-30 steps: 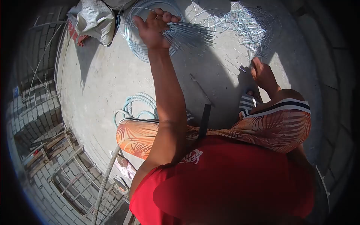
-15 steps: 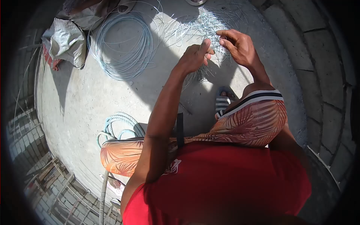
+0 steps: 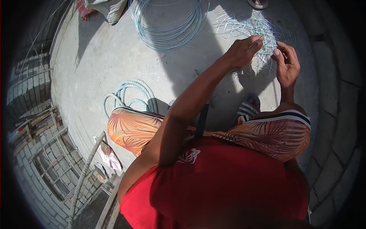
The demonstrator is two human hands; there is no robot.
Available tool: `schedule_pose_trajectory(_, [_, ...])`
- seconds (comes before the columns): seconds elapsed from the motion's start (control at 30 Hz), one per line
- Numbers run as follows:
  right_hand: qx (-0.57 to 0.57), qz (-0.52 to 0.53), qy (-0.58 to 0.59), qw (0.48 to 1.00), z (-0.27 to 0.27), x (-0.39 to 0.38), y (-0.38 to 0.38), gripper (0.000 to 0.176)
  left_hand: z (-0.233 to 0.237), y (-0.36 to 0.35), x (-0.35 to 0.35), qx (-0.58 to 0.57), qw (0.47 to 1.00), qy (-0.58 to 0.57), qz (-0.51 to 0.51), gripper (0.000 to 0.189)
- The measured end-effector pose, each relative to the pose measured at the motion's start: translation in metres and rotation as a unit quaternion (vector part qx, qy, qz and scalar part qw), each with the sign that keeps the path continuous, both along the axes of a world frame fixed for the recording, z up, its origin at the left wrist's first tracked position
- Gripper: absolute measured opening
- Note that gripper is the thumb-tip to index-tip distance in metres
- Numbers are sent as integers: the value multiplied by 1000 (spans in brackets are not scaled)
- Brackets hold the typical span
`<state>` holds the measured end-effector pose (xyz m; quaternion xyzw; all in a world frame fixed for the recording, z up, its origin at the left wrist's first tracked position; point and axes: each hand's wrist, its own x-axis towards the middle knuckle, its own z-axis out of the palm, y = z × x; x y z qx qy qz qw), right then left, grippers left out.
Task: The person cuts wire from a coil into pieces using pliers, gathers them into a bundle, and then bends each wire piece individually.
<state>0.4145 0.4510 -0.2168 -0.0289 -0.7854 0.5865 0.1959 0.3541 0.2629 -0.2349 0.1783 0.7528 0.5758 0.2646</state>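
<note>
A tangled pile of short, thin, shiny wire pieces (image 3: 233,26) lies on the concrete floor just beyond my hands. My left hand (image 3: 244,52) is closed in front of the pile, and a thin dark length of wire (image 3: 254,42) shows at its thumb. Close by on the right, my right hand (image 3: 288,65) has its thumb and forefinger curled towards each other in a pinch. What they hold is hard to separate from the bright wires behind. A large coil of wire (image 3: 169,36) rests on the floor to the left.
Thick pale-blue rope (image 3: 142,90) lies coiled beside my left knee. A white sack (image 3: 110,8) sits at the far left. My sandalled foot (image 3: 249,107) is below the hands. Concrete blocks (image 3: 335,103) border the right side, and a pole (image 3: 84,173) leans at lower left.
The view has shifted, so floor things appear further up and right. My left hand has turned and closed, its thumb no longer raised, and my right hand is lower relative to the pile.
</note>
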Motion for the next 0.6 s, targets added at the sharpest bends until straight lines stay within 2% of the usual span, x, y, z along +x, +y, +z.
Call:
schedule_pose_trajectory(0.07, [-107,-56,-43,992,-29,-8,14,20,4,-9,-4,17,1000,-8,5,68])
schedule_pose_trajectory(0.1, [-142,-48,-72,986,-54,-19,23,23,10,-14,-3,30,1000,-3,6,69])
schedule_pose_trajectory(0.2, [48,46,-115,991,-107,-60,8,28,37,-39,-7,66,996,58,-6,71])
schedule_pose_trajectory(0.27, [202,161,-72,963,-123,-83,-31,25,58,-61,-7,108,986,123,8,72])
schedule_pose_trajectory(0.3, [203,234,-89,947,-120,-92,-59,21,71,-75,-9,121,983,134,13,74])
schedule_pose_trajectory(0.37, [122,354,-91,923,-143,-104,-115,18,93,-109,-13,111,976,180,45,78])
schedule_pose_trajectory(0.43, [-70,432,-92,894,-191,-114,-163,15,117,-137,-17,71,952,282,95,83])
schedule_pose_trajectory(0.47, [144,406,-60,900,-208,-117,-186,25,128,-147,-19,66,942,311,110,86])
schedule_pose_trajectory(0.5, [350,361,-18,864,-225,-121,-209,36,138,-156,-20,60,930,340,127,89])
schedule_pose_trajectory(0.57, [398,349,-98,842,-174,-103,-217,34,149,-172,-13,145,947,254,134,95])
schedule_pose_trajectory(0.6, [413,354,-98,833,-178,-105,-222,35,147,-179,-8,223,951,169,132,97])
